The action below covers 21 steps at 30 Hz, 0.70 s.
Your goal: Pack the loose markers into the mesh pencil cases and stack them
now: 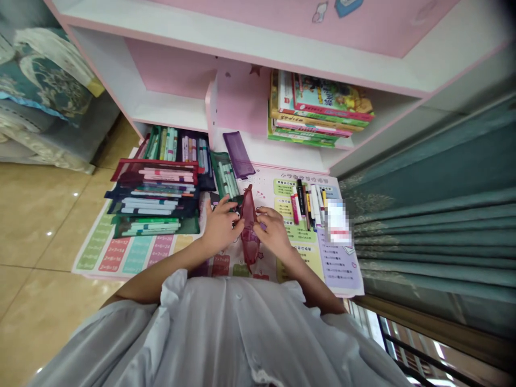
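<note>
My left hand and my right hand both grip a dark red translucent pencil pouch, one hand on each side, fingers curled on it. The pouch stands on edge over a colourful printed mat on the floor. Loose pens and markers lie on the mat just right of my right hand. A green pouch with pens and an empty purple pouch lie just beyond my hands.
Stacked filled pencil pouches sit left of my hands, more pens behind them. A pink and white shelf unit holds a pile of books. Teal curtain at right, tiled floor at left.
</note>
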### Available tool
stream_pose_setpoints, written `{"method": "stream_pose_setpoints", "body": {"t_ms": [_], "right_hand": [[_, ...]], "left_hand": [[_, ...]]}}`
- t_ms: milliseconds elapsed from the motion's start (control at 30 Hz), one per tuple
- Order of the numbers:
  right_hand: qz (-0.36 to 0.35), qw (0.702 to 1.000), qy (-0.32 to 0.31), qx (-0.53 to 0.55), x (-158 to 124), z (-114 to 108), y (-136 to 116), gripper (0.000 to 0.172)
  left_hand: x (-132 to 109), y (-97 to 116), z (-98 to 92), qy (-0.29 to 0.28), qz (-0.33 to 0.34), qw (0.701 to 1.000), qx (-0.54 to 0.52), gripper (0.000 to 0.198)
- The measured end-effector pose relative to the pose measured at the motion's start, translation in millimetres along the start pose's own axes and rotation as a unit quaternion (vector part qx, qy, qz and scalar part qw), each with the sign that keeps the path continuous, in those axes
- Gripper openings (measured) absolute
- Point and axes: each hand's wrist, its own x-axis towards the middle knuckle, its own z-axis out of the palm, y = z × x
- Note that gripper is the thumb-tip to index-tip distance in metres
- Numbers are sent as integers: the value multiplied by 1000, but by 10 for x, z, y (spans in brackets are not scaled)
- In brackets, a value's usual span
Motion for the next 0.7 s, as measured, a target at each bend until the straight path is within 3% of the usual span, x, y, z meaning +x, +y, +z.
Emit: {"method": "stream_pose_setpoints", "body": {"t_ms": [267, 367, 467, 600, 700], "right_hand": [[20, 999, 20, -18, 49, -65, 27, 21], [56, 992, 92, -68, 136, -183, 191, 24], [145, 956, 180, -182, 211, -295, 441, 22], [239, 921, 154, -268, 239, -325, 712, 25], [271, 906, 131, -299, 233, -294, 785, 29]], "left_hand": [[-9, -132, 53, 50, 11, 998, -31, 27], [-20, -170, 34, 50, 7, 997, -51, 27], [-29, -201, 21, 41, -2, 997, -66, 27], [-28, -228, 32, 34, -12, 997, -71, 27], [-28, -235, 46, 36, -11, 997, -74, 27]]}}
